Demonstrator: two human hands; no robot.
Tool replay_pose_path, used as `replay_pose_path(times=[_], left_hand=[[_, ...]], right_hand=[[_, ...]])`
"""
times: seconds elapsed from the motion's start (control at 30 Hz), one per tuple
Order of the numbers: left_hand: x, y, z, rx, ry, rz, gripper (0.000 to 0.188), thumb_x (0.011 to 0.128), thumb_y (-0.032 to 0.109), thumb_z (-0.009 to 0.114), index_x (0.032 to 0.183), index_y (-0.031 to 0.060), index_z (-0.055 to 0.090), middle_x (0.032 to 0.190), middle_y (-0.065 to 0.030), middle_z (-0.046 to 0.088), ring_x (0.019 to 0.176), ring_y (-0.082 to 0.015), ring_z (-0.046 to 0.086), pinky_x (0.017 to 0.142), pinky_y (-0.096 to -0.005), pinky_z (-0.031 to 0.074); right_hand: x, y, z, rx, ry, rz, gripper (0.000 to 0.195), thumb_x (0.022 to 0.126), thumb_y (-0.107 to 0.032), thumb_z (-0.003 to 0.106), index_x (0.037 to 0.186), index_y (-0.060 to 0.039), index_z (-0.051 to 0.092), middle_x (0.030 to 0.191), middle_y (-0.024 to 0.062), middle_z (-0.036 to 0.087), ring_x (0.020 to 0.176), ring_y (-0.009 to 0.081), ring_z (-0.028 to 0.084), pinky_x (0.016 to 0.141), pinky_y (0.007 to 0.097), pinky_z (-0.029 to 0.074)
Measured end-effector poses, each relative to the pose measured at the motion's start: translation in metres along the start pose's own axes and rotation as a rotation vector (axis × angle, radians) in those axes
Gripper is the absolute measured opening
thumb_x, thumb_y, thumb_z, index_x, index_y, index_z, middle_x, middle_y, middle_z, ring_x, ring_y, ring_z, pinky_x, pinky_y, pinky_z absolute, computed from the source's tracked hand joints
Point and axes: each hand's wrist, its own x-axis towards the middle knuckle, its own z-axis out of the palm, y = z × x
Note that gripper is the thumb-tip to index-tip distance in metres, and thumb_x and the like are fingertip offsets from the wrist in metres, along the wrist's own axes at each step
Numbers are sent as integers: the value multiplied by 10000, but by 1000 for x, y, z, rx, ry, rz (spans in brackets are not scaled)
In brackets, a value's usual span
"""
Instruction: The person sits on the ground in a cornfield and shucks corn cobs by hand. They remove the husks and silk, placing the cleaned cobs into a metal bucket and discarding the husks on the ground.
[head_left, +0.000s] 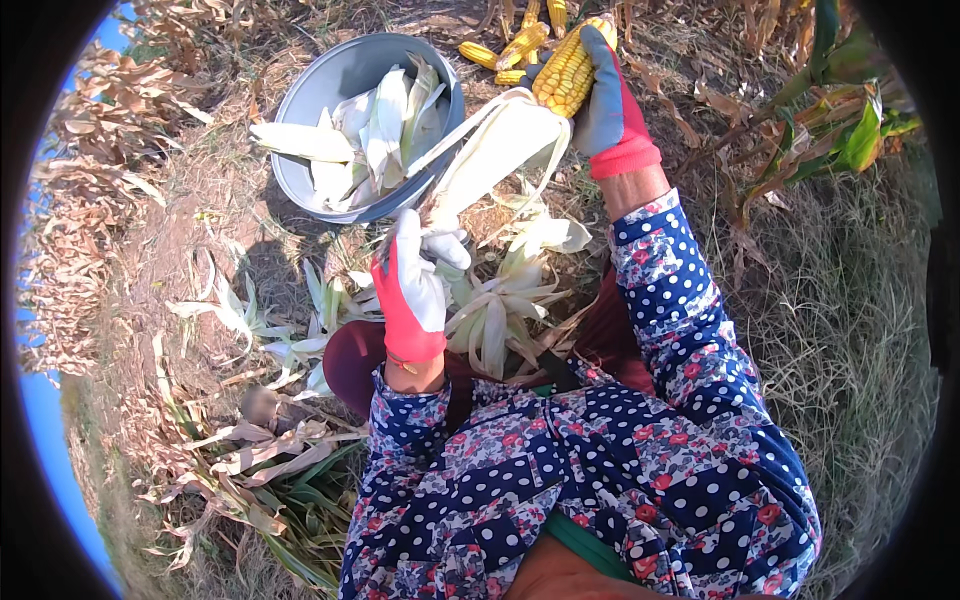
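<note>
Gloved in grey and red, my right hand grips a bare yellow ear of corn. Pale husk leaves stretch from the base of that ear down to my left hand. The left fingers, in a matching glove, close around the other end of these leaves. Beyond my left hand stands a round grey tub with several unhusked ears in it; one pokes over its left rim. Behind my right hand, several husked ears lie on the ground, partly hidden.
Stripped husks lie heaped between my knees and scatter to the left. Dry corn stalks stand at the far left. A leafy corn plant leans in at the right, above dry grass. Cut stalks lie at lower left.
</note>
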Motion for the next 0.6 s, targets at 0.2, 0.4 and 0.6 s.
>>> replay_pose_path(times=[0.2,0.4,0.6], left_hand=[[5,23,0,373,96,550,442,931,174,467,1319,-20,384,1264,-167,484,1137,-244,500,1020,-362,345],[10,-3,24,-88,-74,35,582,884,120,573,1393,91,293,1027,-25,505,922,-112,536,780,-276,462],[28,-64,0,-138,-244,106,756,790,26,634,1418,86,218,1203,-63,464,1087,-176,511,909,-314,441]], right_hand=[[-44,15,42,-852,-219,-171,528,737,-422,735,1064,-23,624,959,74,659,931,214,627,843,343,484],[-79,72,56,-1107,-435,-240,618,688,-285,795,1189,-6,564,1235,124,530,1104,205,536,952,328,413],[-85,69,58,-314,-263,190,358,806,-202,717,1063,16,599,970,32,632,841,80,586,761,238,480]])
